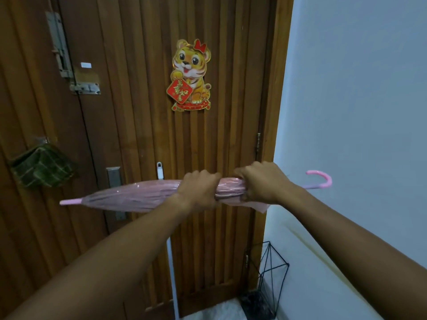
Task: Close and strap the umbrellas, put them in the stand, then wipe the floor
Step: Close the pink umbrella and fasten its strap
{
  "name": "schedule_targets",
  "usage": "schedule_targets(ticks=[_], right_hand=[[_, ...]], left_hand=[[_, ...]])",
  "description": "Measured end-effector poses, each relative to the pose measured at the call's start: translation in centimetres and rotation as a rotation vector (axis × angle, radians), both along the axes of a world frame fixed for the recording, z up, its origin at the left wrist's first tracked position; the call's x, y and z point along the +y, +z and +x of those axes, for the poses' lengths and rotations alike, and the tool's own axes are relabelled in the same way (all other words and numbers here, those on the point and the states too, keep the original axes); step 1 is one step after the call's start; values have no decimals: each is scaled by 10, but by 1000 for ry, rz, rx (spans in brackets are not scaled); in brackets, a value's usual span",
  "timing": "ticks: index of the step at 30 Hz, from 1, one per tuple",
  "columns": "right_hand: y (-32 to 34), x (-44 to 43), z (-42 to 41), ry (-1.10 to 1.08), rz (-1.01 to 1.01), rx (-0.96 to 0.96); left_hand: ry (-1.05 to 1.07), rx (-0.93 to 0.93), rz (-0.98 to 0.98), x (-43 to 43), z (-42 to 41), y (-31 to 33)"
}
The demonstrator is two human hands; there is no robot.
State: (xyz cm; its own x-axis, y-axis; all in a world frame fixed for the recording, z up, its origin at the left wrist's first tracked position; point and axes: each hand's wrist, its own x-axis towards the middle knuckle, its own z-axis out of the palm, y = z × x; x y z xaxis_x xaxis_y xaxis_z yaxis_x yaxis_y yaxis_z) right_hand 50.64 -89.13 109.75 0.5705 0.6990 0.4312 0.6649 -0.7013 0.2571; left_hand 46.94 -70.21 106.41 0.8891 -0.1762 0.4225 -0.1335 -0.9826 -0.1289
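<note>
A closed pink translucent umbrella [129, 196] lies horizontal in front of me at chest height. Its tip points left and its curved pink handle [322, 180] sticks out to the right. My left hand [198, 189] is wrapped around the folded canopy near its middle. My right hand [260, 182] grips the canopy's loose end close to the handle side. A black wire umbrella stand [269, 277] stands on the floor at the lower right, in the corner between door and wall.
A brown slatted wooden door [143, 112] fills the view, with a tiger decoration [190, 75], bolts at upper left and a green cloth [42, 168] hanging on the left. A white pole [172, 269] leans against the door. A pale wall [358, 100] is on the right.
</note>
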Motion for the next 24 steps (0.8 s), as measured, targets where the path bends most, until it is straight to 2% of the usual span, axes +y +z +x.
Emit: schedule_targets(ticks=[5,9,11,18,21,24], right_hand=[[2,1,-7,-1,67,-129],[1,-2,-9,13,215,-63],[-2,-4,-10,46,289,68],[-10,-15,-1,191,659,788],[-7,-20,-6,252,715,965],[-7,-23,-5,254,797,1021]], left_hand=[[121,74,-293,-8,-2,-14],[174,180,-539,-5,11,-18],[161,204,-626,-4,12,-16],[73,352,-871,-4,12,-4],[30,417,-925,-3,9,-2],[-14,490,-987,2,9,-2]])
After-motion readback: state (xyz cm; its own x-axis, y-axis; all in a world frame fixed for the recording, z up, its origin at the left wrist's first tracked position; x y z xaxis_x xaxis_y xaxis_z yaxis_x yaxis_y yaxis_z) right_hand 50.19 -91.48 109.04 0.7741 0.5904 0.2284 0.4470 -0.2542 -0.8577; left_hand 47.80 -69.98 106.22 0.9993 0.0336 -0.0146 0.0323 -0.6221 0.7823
